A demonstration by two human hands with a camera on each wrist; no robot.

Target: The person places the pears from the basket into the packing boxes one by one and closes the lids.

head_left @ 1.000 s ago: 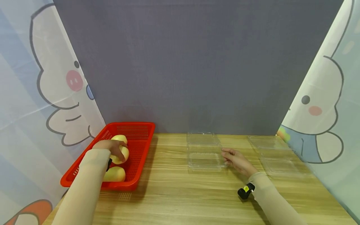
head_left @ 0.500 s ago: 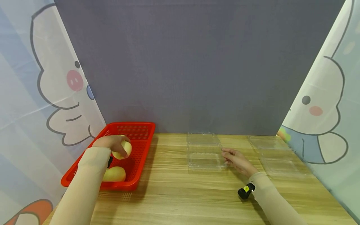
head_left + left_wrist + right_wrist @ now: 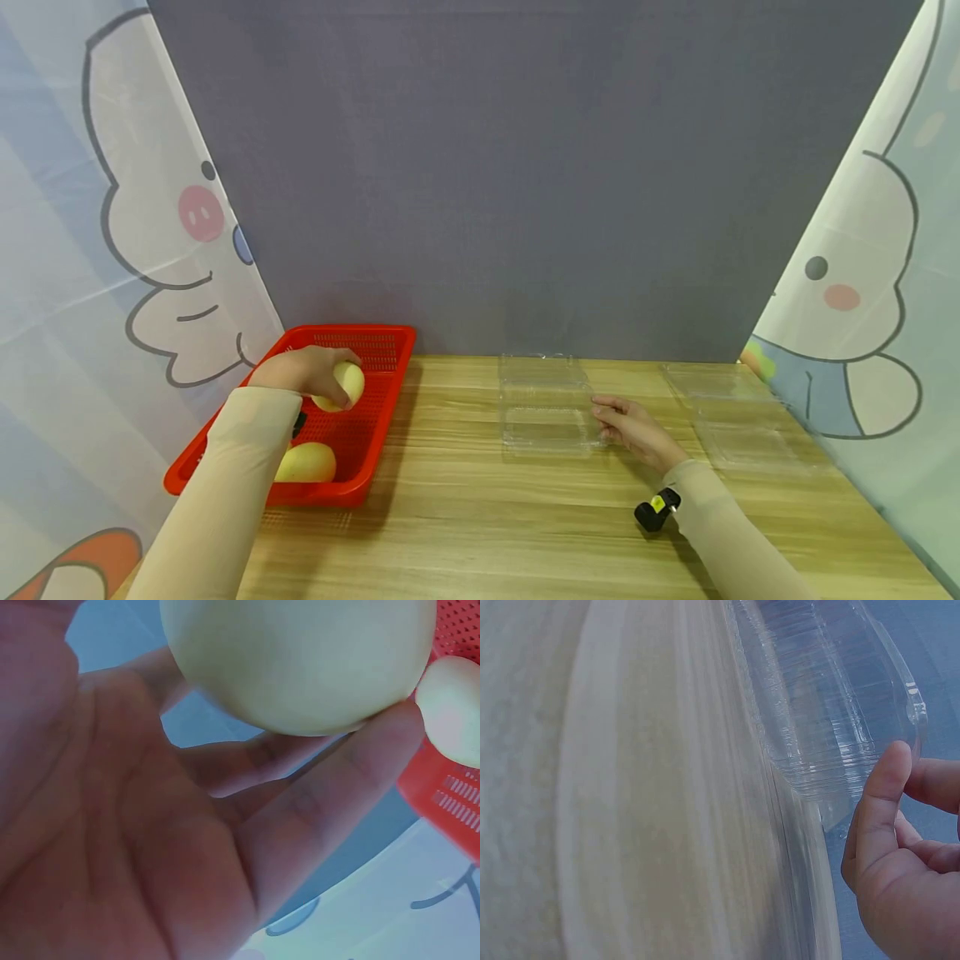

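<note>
My left hand [image 3: 303, 372] grips a smooth, pale yellow oval fruit [image 3: 350, 385] above the red plastic basket [image 3: 390, 412]. In the left wrist view the fingers [image 3: 322, 802] curve under this fruit [image 3: 307, 667]. Another pale yellow fruit [image 3: 307, 463] lies near the basket's front; whether more sit behind my hand is hidden. My right hand [image 3: 637, 433] pinches the right edge of an open clear plastic clamshell box [image 3: 547, 425] with thumb and fingers, also plain in the right wrist view, where the box [image 3: 825, 682] shows its ridged wall.
A second open clear plastic box [image 3: 742, 417] lies on the wooden table [image 3: 480, 533] at the right. A grey panel [image 3: 525, 183] stands behind the table. Cartoon-printed curtains [image 3: 150, 350] hang at both sides.
My left hand has lifted the pale yellow fruit from the basket floor and carried it slightly up and rightward. The right hand and the clear boxes have stayed put.
</note>
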